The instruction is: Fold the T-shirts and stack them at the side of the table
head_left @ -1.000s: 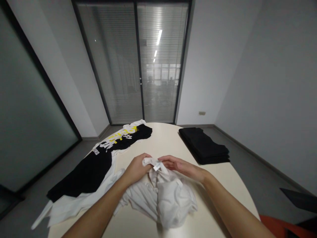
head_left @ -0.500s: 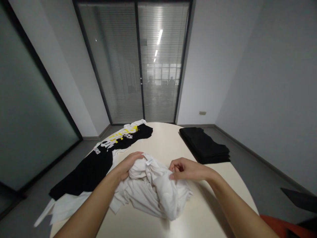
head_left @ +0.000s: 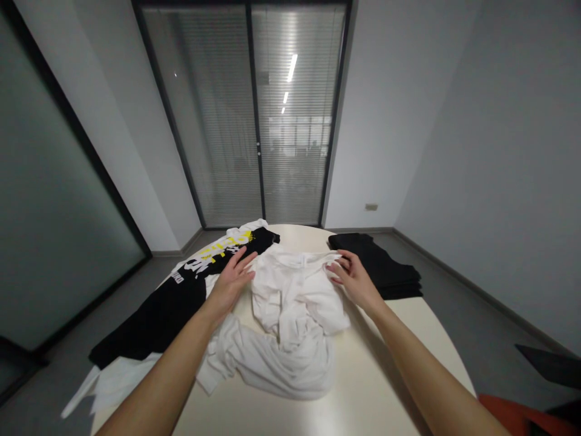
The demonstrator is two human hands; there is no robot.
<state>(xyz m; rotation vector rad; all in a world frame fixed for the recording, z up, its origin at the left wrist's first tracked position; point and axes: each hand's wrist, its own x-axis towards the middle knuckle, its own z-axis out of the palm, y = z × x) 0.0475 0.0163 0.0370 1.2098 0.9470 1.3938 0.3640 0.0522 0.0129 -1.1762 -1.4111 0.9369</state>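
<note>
A crumpled white garment lies in the middle of the pale table, its upper part spread and its lower part bunched in folds. My left hand is at its upper left edge, fingers apart, with nothing gripped. At the upper right corner, my right hand has its fingers curled on the white cloth, thumb and fingertips pinching it.
Black garments with white and yellow print lie along the table's left edge, with white cloth under them. A folded black stack sits at the right. Something red is at the lower right.
Both hands have moved forward and a little apart. The white garment's upper part is now opened out away from me. My left hand has let go of the cloth.
</note>
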